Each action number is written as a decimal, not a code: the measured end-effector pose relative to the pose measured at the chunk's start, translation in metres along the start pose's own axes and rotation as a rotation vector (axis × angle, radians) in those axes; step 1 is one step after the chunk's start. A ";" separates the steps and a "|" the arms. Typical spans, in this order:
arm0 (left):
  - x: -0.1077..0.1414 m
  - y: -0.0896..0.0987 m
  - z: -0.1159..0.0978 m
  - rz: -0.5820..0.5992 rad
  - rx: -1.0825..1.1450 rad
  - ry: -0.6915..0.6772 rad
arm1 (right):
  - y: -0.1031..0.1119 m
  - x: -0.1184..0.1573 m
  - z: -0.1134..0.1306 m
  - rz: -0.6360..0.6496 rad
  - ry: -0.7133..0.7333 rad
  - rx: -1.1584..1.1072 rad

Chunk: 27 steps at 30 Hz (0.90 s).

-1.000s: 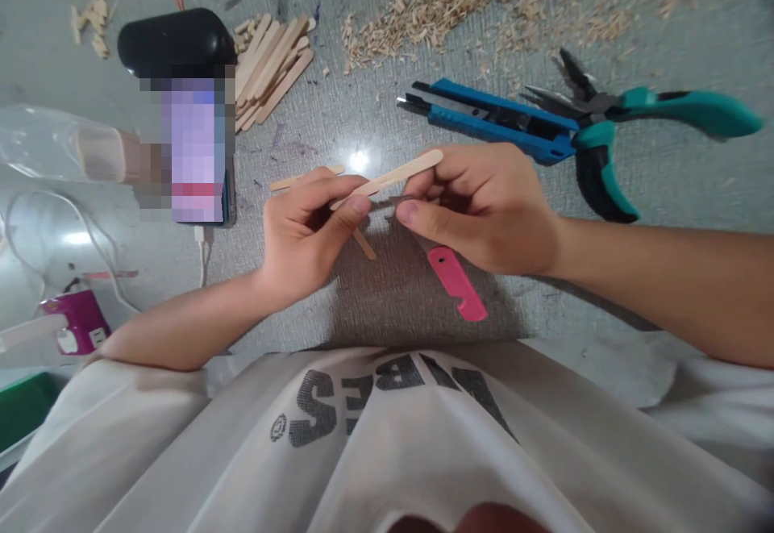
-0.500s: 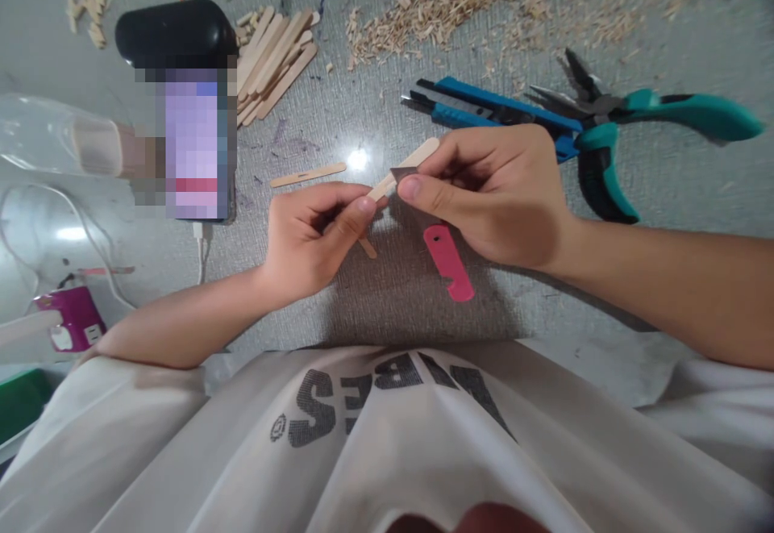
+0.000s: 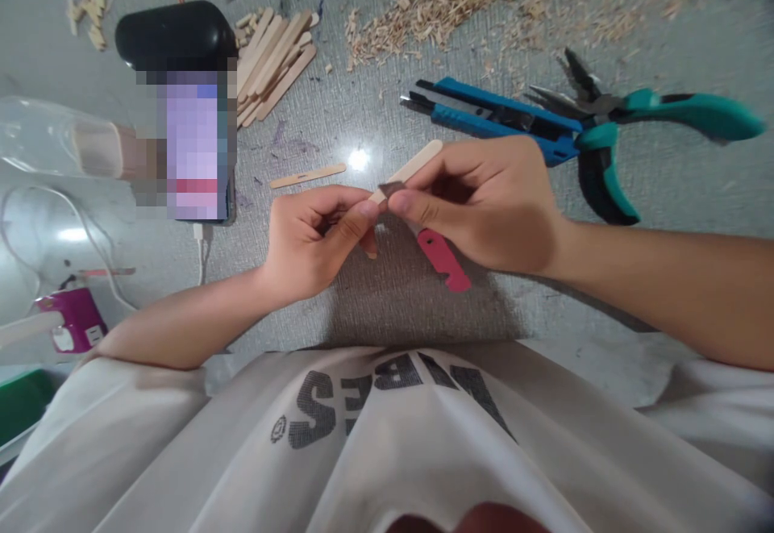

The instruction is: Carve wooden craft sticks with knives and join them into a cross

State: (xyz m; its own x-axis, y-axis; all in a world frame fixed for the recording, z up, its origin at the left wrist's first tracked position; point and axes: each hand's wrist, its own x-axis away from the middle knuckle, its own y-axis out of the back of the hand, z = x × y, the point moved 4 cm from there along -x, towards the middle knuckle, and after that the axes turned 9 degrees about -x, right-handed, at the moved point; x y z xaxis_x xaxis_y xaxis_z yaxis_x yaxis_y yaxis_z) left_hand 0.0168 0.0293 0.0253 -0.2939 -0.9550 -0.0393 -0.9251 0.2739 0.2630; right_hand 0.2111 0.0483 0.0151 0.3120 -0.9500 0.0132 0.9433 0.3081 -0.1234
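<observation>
My left hand (image 3: pixel 320 235) is closed on the lower end of a wooden stick (image 3: pixel 417 164), which slants up to the right. Pinched in my right hand (image 3: pixel 489 202) is a small blade (image 3: pixel 392 188) with a pink handle (image 3: pixel 444 260) hanging below the fingers. The blade's tip lies across the stick, close to my left thumb. Under my left fingers the end of another piece of wood (image 3: pixel 372 254) shows. A separate notched stick (image 3: pixel 308 176) lies on the table just beyond my left hand.
Beyond my right hand lie a blue cutter (image 3: pixel 472 106) and teal-handled pliers (image 3: pixel 610 138). A stick pile (image 3: pixel 275 61), black case (image 3: pixel 175 33) and phone (image 3: pixel 192 146) are at left; wood shavings (image 3: pixel 447 9) cover the far table (image 3: pixel 290 323).
My right hand and the blade have moved down and left along the stick, toward my left thumb. The pink handle has shifted slightly left and up.
</observation>
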 end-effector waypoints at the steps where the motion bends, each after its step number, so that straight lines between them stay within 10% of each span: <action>1: 0.000 0.000 0.000 0.010 0.003 0.008 | -0.002 0.000 0.000 0.033 -0.003 -0.003; 9: 0.003 -0.002 0.004 0.031 0.008 0.115 | 0.009 -0.001 0.004 -0.193 0.084 0.040; 27: 0.003 -0.002 -0.001 0.050 -0.040 0.102 | -0.002 0.002 0.005 0.056 -0.047 0.021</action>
State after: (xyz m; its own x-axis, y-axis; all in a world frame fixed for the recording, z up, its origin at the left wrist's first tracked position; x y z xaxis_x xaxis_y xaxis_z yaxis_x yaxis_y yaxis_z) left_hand 0.0184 0.0259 0.0258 -0.3111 -0.9476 0.0726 -0.8991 0.3183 0.3006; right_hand 0.2104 0.0462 0.0206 0.3687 -0.9280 0.0536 0.9264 0.3620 -0.1040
